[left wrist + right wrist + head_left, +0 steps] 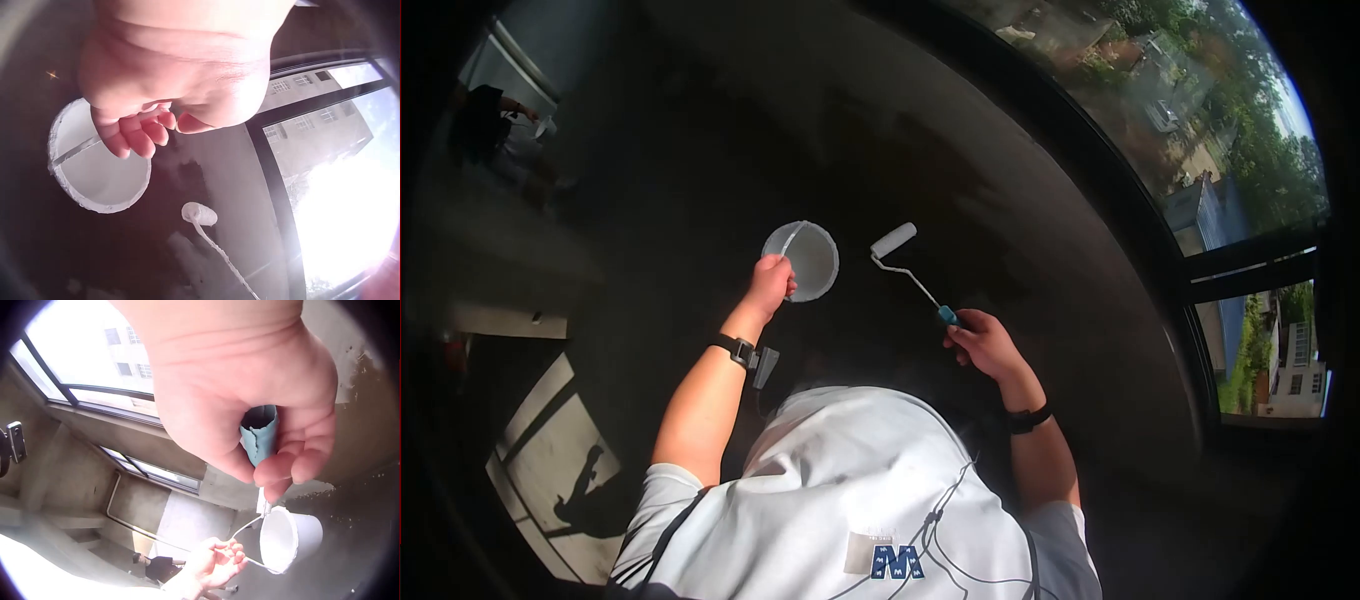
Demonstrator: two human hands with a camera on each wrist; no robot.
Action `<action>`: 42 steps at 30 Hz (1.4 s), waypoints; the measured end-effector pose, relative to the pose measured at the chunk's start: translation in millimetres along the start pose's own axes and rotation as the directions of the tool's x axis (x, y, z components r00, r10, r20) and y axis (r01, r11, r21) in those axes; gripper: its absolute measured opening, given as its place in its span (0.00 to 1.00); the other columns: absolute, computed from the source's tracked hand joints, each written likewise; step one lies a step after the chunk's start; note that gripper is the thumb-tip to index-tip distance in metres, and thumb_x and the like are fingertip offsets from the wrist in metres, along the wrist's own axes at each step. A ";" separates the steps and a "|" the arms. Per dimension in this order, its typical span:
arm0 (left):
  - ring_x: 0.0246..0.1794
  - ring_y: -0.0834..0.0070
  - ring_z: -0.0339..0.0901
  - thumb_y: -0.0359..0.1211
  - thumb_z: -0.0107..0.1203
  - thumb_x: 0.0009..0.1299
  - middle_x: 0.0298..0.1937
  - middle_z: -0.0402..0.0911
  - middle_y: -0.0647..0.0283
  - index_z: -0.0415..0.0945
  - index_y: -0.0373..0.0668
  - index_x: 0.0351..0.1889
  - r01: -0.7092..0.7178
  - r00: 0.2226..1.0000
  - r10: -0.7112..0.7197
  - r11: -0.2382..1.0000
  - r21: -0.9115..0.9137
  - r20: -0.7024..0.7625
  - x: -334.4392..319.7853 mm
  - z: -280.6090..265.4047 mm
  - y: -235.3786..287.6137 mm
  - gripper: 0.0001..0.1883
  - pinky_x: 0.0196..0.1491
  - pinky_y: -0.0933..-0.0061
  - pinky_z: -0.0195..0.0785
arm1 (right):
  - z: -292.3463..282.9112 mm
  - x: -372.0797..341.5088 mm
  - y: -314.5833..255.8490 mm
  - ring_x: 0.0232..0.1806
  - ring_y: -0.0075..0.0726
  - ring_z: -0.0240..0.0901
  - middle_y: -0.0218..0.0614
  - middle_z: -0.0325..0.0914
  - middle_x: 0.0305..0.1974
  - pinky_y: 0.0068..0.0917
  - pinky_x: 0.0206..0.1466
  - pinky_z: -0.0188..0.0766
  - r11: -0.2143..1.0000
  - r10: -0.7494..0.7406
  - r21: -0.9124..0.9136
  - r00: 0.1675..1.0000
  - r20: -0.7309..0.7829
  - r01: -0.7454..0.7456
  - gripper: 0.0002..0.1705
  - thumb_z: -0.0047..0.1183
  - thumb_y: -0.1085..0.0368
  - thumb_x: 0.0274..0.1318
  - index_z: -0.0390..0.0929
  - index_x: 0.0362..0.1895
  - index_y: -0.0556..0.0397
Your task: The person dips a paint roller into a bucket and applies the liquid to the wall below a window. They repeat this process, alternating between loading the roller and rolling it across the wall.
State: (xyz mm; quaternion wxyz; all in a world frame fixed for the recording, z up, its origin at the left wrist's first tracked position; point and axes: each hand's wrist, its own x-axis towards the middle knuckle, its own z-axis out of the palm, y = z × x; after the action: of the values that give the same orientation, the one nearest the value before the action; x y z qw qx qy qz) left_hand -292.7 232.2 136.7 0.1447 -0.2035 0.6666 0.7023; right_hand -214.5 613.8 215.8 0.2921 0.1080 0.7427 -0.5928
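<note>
My left hand (772,285) grips the thin handle of a white bucket (813,265), which hangs tilted with its mouth toward me. In the left wrist view, curled fingers (142,134) close round that handle above the bucket (103,181), and a pale coating crusts the rim. My right hand (983,343) holds a small paint roller (894,240) by its teal handle (948,316). The white roller sleeve points up and away, just right of the bucket and apart from it. In the right wrist view, fingers and thumb wrap the hollow end of the teal handle (259,440).
A dark wall (850,150) with patchy lighter areas fills the middle. Large framed windows (1200,265) run along the right side. Another person (490,125) is at the far left with a white container. Sunlight and a shadow fall on a surface (565,450) lower left.
</note>
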 end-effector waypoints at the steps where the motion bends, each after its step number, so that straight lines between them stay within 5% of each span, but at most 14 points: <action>1: 0.26 0.78 0.72 0.30 0.47 0.66 0.28 0.73 0.65 0.71 0.40 0.36 0.001 1.000 -0.001 1.000 -0.002 0.021 -2.3 6.3 3.8 0.05 0.31 0.76 0.69 | 11.5 1.3 -9.2 0.22 0.22 0.70 0.33 0.79 0.31 0.20 0.26 0.70 1.000 0.006 0.005 1.000 -0.007 -0.005 0.20 0.51 0.65 0.63 0.71 0.55 0.63; 6: 0.26 0.79 0.71 0.29 0.45 0.65 0.30 0.72 0.65 0.68 0.41 0.37 -0.048 0.993 0.043 0.998 0.044 0.112 -6.9 46.9 -6.4 0.05 0.30 0.77 0.67 | 38.0 9.2 -45.6 0.22 0.26 0.73 0.36 0.80 0.28 0.25 0.25 0.70 0.932 0.040 -0.361 0.985 0.170 0.025 0.16 0.50 0.62 0.59 0.76 0.46 0.61; 13: 0.28 0.79 0.72 0.28 0.46 0.66 0.32 0.73 0.64 0.69 0.38 0.42 -0.081 0.984 0.055 0.985 0.152 0.167 -33.2 84.8 -11.2 0.08 0.34 0.76 0.68 | 50.1 27.3 -27.2 0.18 0.38 0.73 0.41 0.76 0.18 0.33 0.23 0.69 0.866 0.204 -0.491 0.963 0.177 -0.094 0.16 0.46 0.62 0.55 0.79 0.23 0.60; 17: 0.29 0.78 0.73 0.28 0.47 0.66 0.33 0.74 0.64 0.69 0.37 0.44 -0.056 0.972 0.012 0.982 0.178 0.236 -48.0 96.4 -4.1 0.09 0.35 0.75 0.69 | 49.2 35.3 -23.2 0.21 0.33 0.75 0.37 0.79 0.23 0.29 0.24 0.72 0.822 0.325 -0.544 0.922 0.208 -0.167 0.15 0.47 0.61 0.57 0.79 0.28 0.61; 20: 0.29 0.79 0.73 0.29 0.48 0.66 0.32 0.74 0.63 0.69 0.36 0.42 -0.037 0.970 -0.003 0.986 0.161 0.244 -54.1 106.7 0.3 0.09 0.34 0.76 0.68 | 45.7 39.1 -13.5 0.23 0.34 0.78 0.37 0.79 0.22 0.29 0.27 0.75 0.884 0.295 -0.432 0.930 0.219 -0.179 0.17 0.47 0.60 0.58 0.79 0.30 0.63; 26: 0.32 0.78 0.74 0.30 0.46 0.68 0.36 0.75 0.65 0.70 0.37 0.45 0.006 0.962 -0.042 0.991 0.132 0.271 -60.1 109.1 13.4 0.10 0.38 0.75 0.70 | 22.4 27.6 -15.6 0.36 0.33 0.81 0.43 0.81 0.38 0.31 0.37 0.78 0.942 0.221 -0.291 0.960 0.171 -0.165 0.26 0.50 0.50 0.64 0.75 0.51 0.63; 28: 0.32 0.78 0.74 0.30 0.46 0.68 0.36 0.74 0.65 0.70 0.38 0.44 0.006 0.960 -0.035 0.995 0.104 0.277 -59.5 111.1 19.0 0.09 0.38 0.75 0.70 | 7.1 10.2 -22.1 0.47 0.33 0.79 0.45 0.79 0.48 0.31 0.47 0.76 0.929 -0.198 -0.342 0.971 -0.137 0.141 0.30 0.48 0.48 0.66 0.71 0.58 0.62; 29: 0.30 0.79 0.73 0.30 0.47 0.68 0.34 0.74 0.65 0.70 0.37 0.44 0.013 0.963 -0.034 0.997 0.078 0.268 -60.1 113.1 22.0 0.09 0.36 0.76 0.70 | -3.0 0.6 -28.0 0.51 0.35 0.77 0.46 0.78 0.51 0.32 0.51 0.74 0.976 -0.217 -0.024 0.967 -0.133 0.215 0.28 0.47 0.49 0.68 0.71 0.58 0.61; 31: 0.29 0.80 0.73 0.29 0.47 0.67 0.33 0.74 0.64 0.69 0.37 0.44 0.004 0.960 -0.016 0.999 0.045 0.278 -60.8 117.0 30.0 0.09 0.34 0.76 0.69 | -29.0 -29.1 -48.0 0.57 0.44 0.74 0.49 0.72 0.59 0.37 0.59 0.72 0.780 -0.311 0.560 0.950 -0.040 0.279 0.22 0.40 0.57 0.72 0.70 0.59 0.60; 32: 0.29 0.80 0.73 0.29 0.47 0.67 0.33 0.74 0.65 0.69 0.37 0.44 -0.005 0.962 -0.009 0.999 0.050 0.272 -63.0 117.7 33.8 0.09 0.34 0.77 0.69 | -35.3 -43.9 -60.1 0.57 0.44 0.74 0.49 0.72 0.59 0.37 0.59 0.72 0.782 -0.320 0.547 0.946 -0.057 0.297 0.22 0.40 0.57 0.72 0.70 0.59 0.60; 34: 0.29 0.80 0.73 0.29 0.47 0.67 0.33 0.74 0.65 0.69 0.37 0.44 -0.026 0.959 0.013 0.999 0.045 0.283 -63.8 119.0 41.2 0.09 0.34 0.77 0.70 | -45.2 -69.6 -79.7 0.59 0.50 0.72 0.53 0.69 0.61 0.43 0.60 0.72 0.389 -0.571 0.883 0.821 0.007 0.263 0.21 0.37 0.61 0.72 0.67 0.61 0.60; 37: 0.28 0.81 0.73 0.30 0.47 0.67 0.33 0.74 0.66 0.69 0.38 0.43 -0.037 0.963 0.013 0.996 0.083 0.269 -68.0 121.8 48.7 0.09 0.33 0.78 0.70 | -49.1 -97.2 -96.0 0.61 0.55 0.70 0.57 0.66 0.61 0.48 0.62 0.71 0.314 -0.733 0.838 0.675 -0.086 0.447 0.21 0.35 0.66 0.71 0.64 0.62 0.63; 41: 0.27 0.83 0.72 0.32 0.47 0.67 0.31 0.74 0.68 0.70 0.41 0.41 -0.009 0.972 -0.006 0.998 0.066 0.237 -68.8 123.0 50.1 0.07 0.33 0.79 0.70 | -23.9 -163.4 -145.0 0.55 0.57 0.74 0.64 0.70 0.55 0.46 0.61 0.70 0.109 -0.909 0.856 0.400 -0.121 0.506 0.18 0.56 0.66 0.59 0.76 0.50 0.66; 42: 0.27 0.83 0.72 0.32 0.47 0.67 0.31 0.73 0.68 0.70 0.42 0.41 0.002 0.976 -0.016 0.998 0.064 0.219 -70.6 123.1 49.2 0.07 0.34 0.79 0.70 | -15.7 -172.4 -160.0 0.51 0.56 0.76 0.61 0.73 0.51 0.43 0.58 0.74 0.034 -0.959 0.835 0.253 -0.128 0.549 0.14 0.54 0.68 0.61 0.76 0.49 0.61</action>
State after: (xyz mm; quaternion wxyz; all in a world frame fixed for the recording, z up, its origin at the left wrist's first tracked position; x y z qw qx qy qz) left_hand -265.7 356.1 217.2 0.2270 -0.1230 0.6675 0.6984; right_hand -161.4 616.9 445.4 0.0054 -0.3681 0.2440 -0.8972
